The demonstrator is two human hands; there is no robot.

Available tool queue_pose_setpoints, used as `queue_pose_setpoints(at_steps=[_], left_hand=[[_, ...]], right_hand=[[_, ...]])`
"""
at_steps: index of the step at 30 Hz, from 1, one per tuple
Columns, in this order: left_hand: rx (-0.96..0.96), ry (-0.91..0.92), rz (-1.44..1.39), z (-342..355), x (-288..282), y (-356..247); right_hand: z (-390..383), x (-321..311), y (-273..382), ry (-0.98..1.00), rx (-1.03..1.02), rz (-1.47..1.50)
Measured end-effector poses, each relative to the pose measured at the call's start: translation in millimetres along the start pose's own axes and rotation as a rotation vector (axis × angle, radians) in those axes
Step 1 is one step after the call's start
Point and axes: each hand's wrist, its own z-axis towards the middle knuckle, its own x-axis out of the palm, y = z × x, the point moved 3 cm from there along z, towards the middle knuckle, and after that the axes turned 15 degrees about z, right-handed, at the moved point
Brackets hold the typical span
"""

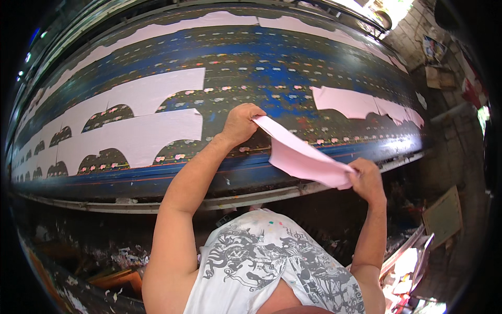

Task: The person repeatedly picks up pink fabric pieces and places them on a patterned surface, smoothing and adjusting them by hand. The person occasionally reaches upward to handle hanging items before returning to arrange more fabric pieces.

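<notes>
A pink fabric piece (306,157) with curved cut edges hangs stretched between my two hands, over the near edge of the long table. My left hand (242,123) pinches its upper left corner above the tabletop. Lower and to the right, my right hand (367,179) grips the other end, close to the table's edge. On the table lie more pink cut pieces: a row at the near left (130,133), another behind it (172,83), and a short group at the right (348,103).
The long table (235,57) has a dark, blue-patched surface marked with rows of small printed shapes. Along its far side runs a strip of pink pieces (219,20). A metal rail (251,199) edges its near side. A board (442,217) leans at the right; scraps (128,257) lie below left.
</notes>
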Motion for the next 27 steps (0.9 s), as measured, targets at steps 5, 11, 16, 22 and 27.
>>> queue_pose_setpoints(at_steps=[5,11,16,22,27], left_hand=[[0.171,-0.029,-0.083,8.5,-8.0,-65.4],[-0.265,0.199,-0.775,-4.5,24.6,-94.5],[-0.525,0.333,-0.992,-3.1,89.8,-123.2],[-0.845,0.356,-0.822,20.6,196.0,-153.7],[-0.779,0.383,-0.272,39.5,246.3,-146.2]], right_hand=[[-50.3,-62.2,-83.5,-0.36,0.137,-0.417],[-56.8,-101.6,-198.4,-0.396,0.201,0.304],[-69.3,-130.9,-321.8,-0.583,0.218,1.107],[-26.8,-148.7,-430.2,-0.583,0.464,0.884],[21.3,-108.4,-524.9,-0.433,0.594,0.552]])
